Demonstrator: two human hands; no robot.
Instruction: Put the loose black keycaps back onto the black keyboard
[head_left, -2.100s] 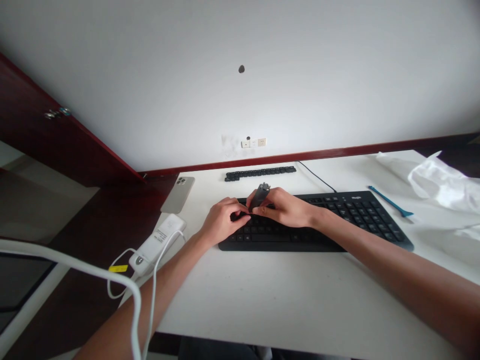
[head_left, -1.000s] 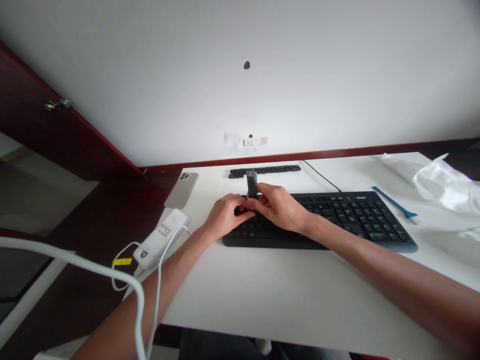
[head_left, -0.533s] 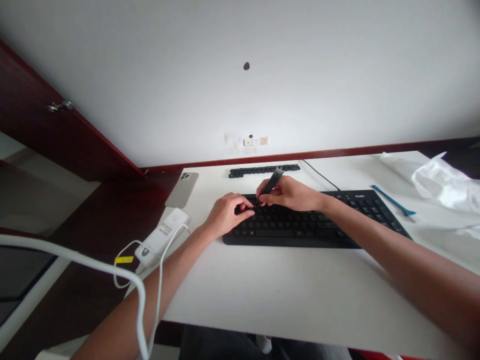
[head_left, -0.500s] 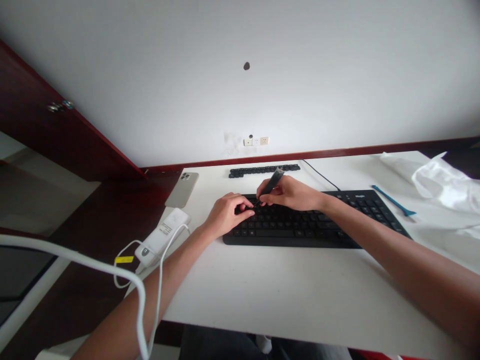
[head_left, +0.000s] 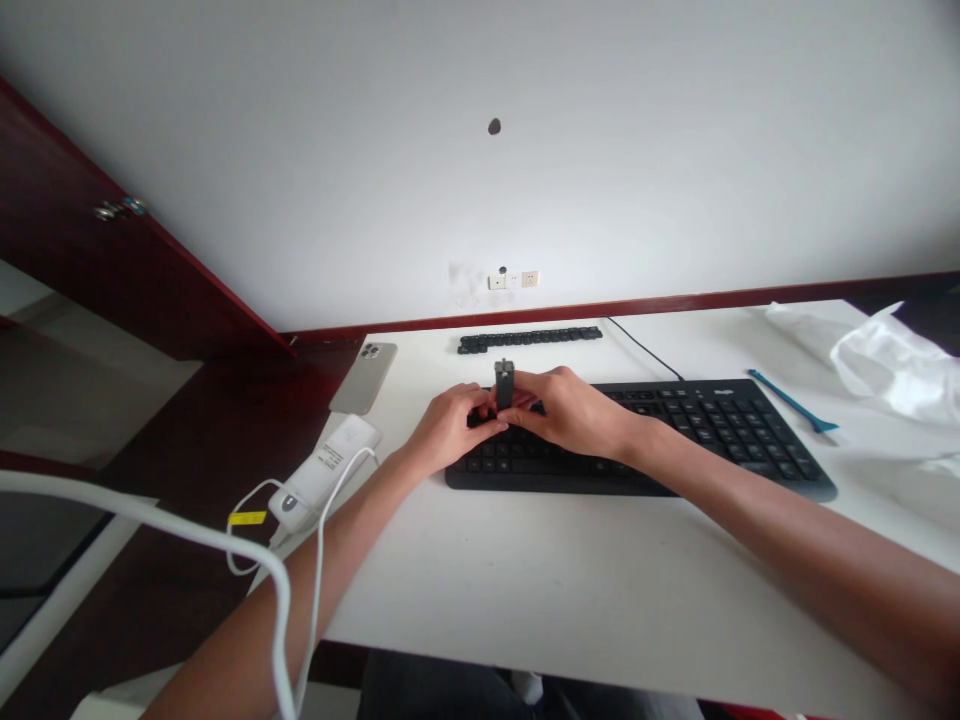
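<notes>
Nearest, a white cable [head_left: 279, 610] loops up past the left forearm to a white charger [head_left: 324, 468] at the left edge of the table [head_left: 525, 590], with a yellow tag [head_left: 247, 518] on the wire beside it. Both forearms reach forward over the bare white tabletop.

Further in lies a black keyboard [head_left: 712, 432], parallel to the table's front edge. The two hands meet over its left end. The left hand [head_left: 450, 428] has its fingers curled down onto the upper-left keys, its fingertips right against the foot of a small dark tool [head_left: 503, 384]. Whether its grip pinches anything cannot be told. The right hand [head_left: 574, 412] has its grip clenched on the tool's lower part, thumb and fingers closed around it. The tool stands upright, its top poking above both hands and its lower end down at the keys, hidden by the fingers.

Left of the hands a phone [head_left: 364, 377] lies face down near the table's far left corner. To the right, past the keyboard, are a blue pick [head_left: 791, 402] and a crumpled white bag [head_left: 892, 365]. Behind the keyboard a row of loose black keycaps [head_left: 529, 338] sits near the far edge, and the keyboard's cord [head_left: 641, 350] runs off beside it. A socket [head_left: 512, 280] is low on the white wall.
</notes>
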